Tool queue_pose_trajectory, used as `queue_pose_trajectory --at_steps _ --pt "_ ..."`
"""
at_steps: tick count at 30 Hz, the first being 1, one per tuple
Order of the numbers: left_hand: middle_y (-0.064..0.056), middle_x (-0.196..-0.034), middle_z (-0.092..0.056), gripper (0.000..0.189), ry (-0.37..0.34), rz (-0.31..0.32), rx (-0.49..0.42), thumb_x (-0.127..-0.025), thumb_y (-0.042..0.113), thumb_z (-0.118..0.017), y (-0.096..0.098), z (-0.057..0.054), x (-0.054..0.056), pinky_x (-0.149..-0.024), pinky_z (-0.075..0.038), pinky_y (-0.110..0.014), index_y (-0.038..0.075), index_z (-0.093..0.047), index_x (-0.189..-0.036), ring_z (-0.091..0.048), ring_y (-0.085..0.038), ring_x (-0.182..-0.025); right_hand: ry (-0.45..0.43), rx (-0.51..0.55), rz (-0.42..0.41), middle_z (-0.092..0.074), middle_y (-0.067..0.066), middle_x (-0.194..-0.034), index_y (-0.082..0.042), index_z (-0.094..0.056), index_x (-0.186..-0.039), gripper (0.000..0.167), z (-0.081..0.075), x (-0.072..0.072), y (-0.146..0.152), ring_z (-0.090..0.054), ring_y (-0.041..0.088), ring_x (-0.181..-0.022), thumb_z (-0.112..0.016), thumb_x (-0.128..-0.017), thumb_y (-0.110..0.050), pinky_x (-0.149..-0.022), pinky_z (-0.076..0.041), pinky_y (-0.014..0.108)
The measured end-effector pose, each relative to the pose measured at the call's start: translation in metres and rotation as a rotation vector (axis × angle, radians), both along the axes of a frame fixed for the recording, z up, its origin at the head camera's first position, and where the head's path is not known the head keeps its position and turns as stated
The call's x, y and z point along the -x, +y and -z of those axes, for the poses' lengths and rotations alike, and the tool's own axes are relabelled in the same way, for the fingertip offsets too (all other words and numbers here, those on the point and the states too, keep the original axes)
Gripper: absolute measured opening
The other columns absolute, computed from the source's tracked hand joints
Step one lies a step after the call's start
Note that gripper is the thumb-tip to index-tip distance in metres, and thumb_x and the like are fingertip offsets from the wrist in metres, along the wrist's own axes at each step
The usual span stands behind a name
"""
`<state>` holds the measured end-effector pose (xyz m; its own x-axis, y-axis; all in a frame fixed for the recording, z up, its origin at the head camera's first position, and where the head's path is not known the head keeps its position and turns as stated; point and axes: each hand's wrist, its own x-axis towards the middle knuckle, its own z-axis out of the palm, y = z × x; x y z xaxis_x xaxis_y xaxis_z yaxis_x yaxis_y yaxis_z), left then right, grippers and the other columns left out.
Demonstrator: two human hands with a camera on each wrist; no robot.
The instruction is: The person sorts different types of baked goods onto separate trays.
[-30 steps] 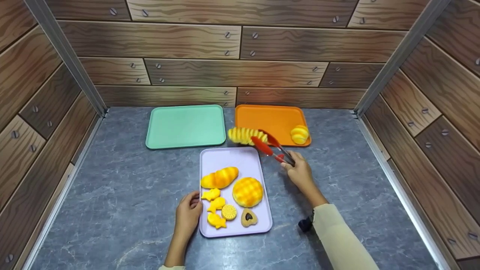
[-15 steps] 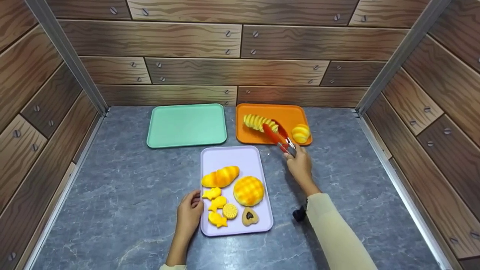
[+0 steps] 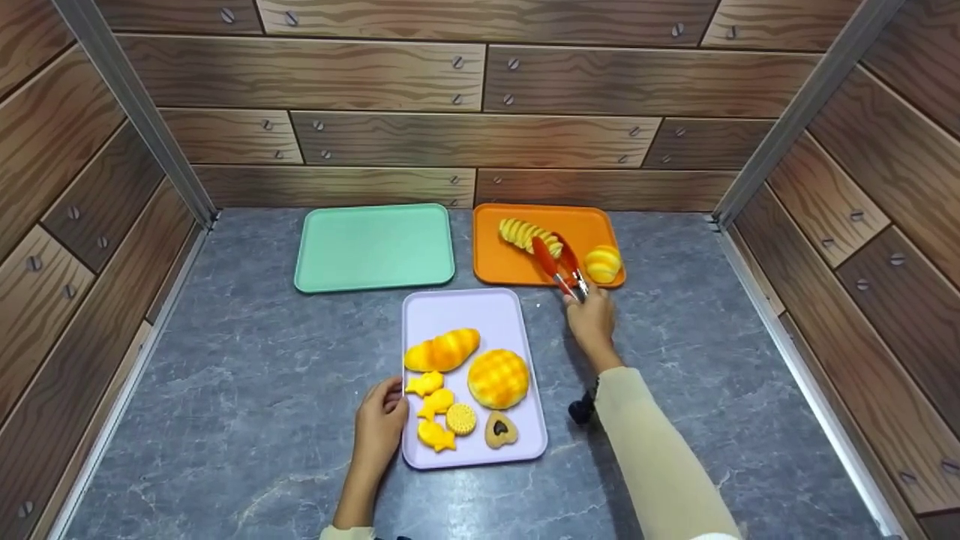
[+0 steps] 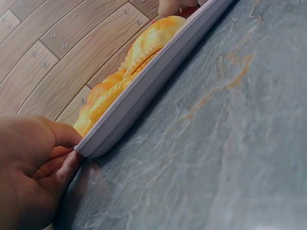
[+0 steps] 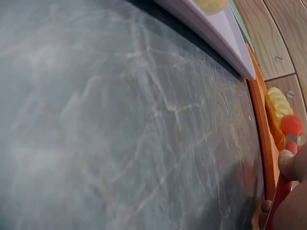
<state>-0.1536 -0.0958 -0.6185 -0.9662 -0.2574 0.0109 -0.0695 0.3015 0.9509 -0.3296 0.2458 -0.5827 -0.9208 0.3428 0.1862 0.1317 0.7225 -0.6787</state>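
Observation:
My right hand point(image 3: 592, 319) grips a pair of red-tipped tongs point(image 3: 546, 259). The tong tips stand at the right end of a long ridged yellow bread point(image 3: 521, 233) over the orange tray point(image 3: 491, 268); in the right wrist view this bread point(image 5: 277, 112) shows behind the tray's rim. My left hand point(image 3: 379, 424) pinches the left rim of the lavender tray point(image 3: 469, 307), thumb above and fingers below in the left wrist view. On that tray lie a croissant point(image 3: 442, 350), a round checkered bun point(image 3: 498, 379), several fish-shaped pieces point(image 3: 436, 403), a round biscuit point(image 3: 460, 419) and a heart cookie point(image 3: 500, 430).
A small striped roll point(image 3: 602, 262) sits in the orange tray's near right corner, close to the tongs. At the back left stands a green tray point(image 3: 375, 247). Wood-patterned walls point(image 3: 390, 139) enclose the grey marbled table point(image 3: 247, 397) at the back and sides.
The tongs carried the ridged bread from above the gap between trays, back and right, onto the orange tray. My right hand moved along with them; my left hand stayed at the lavender rim.

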Motion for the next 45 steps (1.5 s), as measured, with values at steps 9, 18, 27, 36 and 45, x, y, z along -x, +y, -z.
queue_pose_trajectory --at_steps 9,18,27,36,45 --pt "-0.018 -0.115 -0.066 0.034 0.003 -0.002 -0.007 -0.094 0.002 -0.061 -0.001 0.0 -0.001 -0.093 -0.057 -0.039 -0.003 -0.064 -0.127 -0.066 -0.025 -0.101 -0.052 -0.006 0.036 -0.061 0.027 -0.117 0.003 -0.06 -0.13 0.047 0.0 0.011 -0.007 -0.058 0.049 -0.11 -0.07 -0.093 -0.024 -0.094 -0.046 0.06" --pt "-0.018 -0.116 -0.066 0.034 0.004 -0.004 -0.006 -0.093 0.002 -0.061 -0.001 -0.002 0.0 -0.094 -0.057 -0.04 -0.002 -0.064 -0.127 -0.066 -0.026 -0.102 -0.037 -0.035 0.023 -0.061 0.029 -0.116 0.006 -0.061 -0.122 0.044 -0.004 0.018 -0.009 -0.057 0.05 -0.111 -0.072 -0.093 -0.024 -0.095 -0.045 0.06" --pt "-0.018 -0.116 -0.066 0.035 -0.008 -0.007 0.004 -0.093 0.002 -0.061 0.0 -0.001 0.0 -0.094 -0.057 -0.041 -0.003 -0.064 -0.128 -0.066 -0.026 -0.102 -0.042 -0.009 -0.005 -0.059 0.03 -0.125 0.005 -0.056 -0.136 0.057 -0.003 0.014 -0.003 -0.055 0.049 -0.116 -0.074 -0.091 -0.027 -0.1 -0.044 0.059" --pt "-0.018 -0.115 -0.066 0.033 0.003 -0.005 0.013 -0.094 0.002 -0.062 -0.001 0.001 0.001 -0.093 -0.058 -0.04 -0.003 -0.064 -0.127 -0.066 -0.026 -0.101 -0.023 0.013 0.0 -0.059 0.029 -0.123 0.005 -0.056 -0.134 0.062 -0.001 0.011 0.004 -0.057 0.05 -0.114 -0.078 -0.087 -0.029 -0.098 -0.045 0.059" --pt "-0.017 -0.116 -0.066 0.034 -0.01 -0.011 0.026 -0.093 0.001 -0.061 0.0 0.002 0.002 -0.094 -0.057 -0.042 -0.002 -0.064 -0.127 -0.066 -0.026 -0.102 0.007 0.002 -0.025 -0.056 0.03 -0.125 0.006 -0.051 -0.139 0.07 -0.007 -0.002 0.004 -0.054 0.05 -0.116 -0.079 -0.086 -0.029 -0.101 -0.043 0.06"
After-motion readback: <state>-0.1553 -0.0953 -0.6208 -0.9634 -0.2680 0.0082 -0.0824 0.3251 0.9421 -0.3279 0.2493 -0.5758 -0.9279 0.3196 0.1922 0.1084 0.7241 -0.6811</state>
